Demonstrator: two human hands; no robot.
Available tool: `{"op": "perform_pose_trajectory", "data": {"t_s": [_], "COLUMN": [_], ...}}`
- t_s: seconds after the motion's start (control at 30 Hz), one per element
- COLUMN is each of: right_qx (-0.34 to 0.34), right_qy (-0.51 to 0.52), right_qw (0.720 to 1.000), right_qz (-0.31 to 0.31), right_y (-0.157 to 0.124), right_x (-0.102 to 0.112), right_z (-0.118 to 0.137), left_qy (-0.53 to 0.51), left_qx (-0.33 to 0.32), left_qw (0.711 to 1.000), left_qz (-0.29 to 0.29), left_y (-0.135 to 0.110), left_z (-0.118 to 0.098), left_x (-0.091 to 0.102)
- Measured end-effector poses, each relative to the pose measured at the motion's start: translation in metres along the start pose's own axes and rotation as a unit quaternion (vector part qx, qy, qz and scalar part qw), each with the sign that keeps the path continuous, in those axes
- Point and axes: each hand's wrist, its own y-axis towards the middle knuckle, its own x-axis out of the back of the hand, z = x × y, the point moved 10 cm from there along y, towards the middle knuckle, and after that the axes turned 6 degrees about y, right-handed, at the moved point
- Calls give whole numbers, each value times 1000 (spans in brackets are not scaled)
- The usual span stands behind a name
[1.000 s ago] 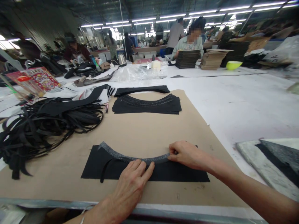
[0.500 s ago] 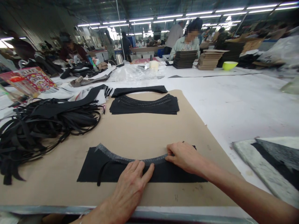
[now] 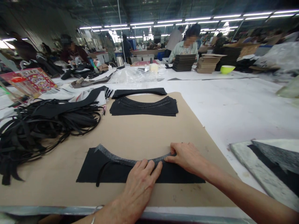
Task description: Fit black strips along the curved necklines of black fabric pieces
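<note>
A black fabric piece (image 3: pixel 88 169) with a curved upper edge lies flat in front of me. Grey speckled edging (image 3: pixel 112 156) runs along that curve, and the loose end of a narrow black strip (image 3: pixel 101 172) hangs down across the left part. My left hand (image 3: pixel 142 179) rests on the middle of the piece, fingers stretched out and pressing near the curve. Farther right, my right hand (image 3: pixel 183 155) pinches the curved edge between thumb and bent fingers. The fabric directly beneath both hands is hidden.
Brown paper (image 3: pixel 140 133) covers the table here. Behind are stacked black curved pieces (image 3: pixel 143 109). A heap of black strips (image 3: pixel 46 121) lies left, a marbled slab (image 3: pixel 254 168) with fabric right. Across the table a person (image 3: pixel 184 48) sits behind stacked dark sheets (image 3: pixel 184 63).
My left hand has slid a little to the right along the curve. The right hand stays pinched at the edge, with its fingers slightly shifted.
</note>
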Motion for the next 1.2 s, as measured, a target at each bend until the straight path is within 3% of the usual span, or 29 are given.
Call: {"op": "perform_pose_trajectory", "data": {"t_s": [0.23, 0.37, 0.77, 1.2], "right_qx": [-30, -36, -43, -12], "right_qy": [118, 170, 189, 194], "right_qw": [992, 984, 981, 980], "right_qz": [19, 38, -12, 37], "right_y": [0, 2, -3, 2], "right_x": [6, -2, 4, -5], "right_z": [-43, -57, -55, -60], "left_qy": [2, 3, 4, -2], "left_qx": [2, 3, -4, 2], "left_qw": [1000, 1000, 1000, 1000], "left_qz": [-14, -15, -18, -12], "left_y": [0, -1, -3, -2], "left_z": [-3, -3, -2, -2], "left_x": [-3, -5, -10, -6]}}
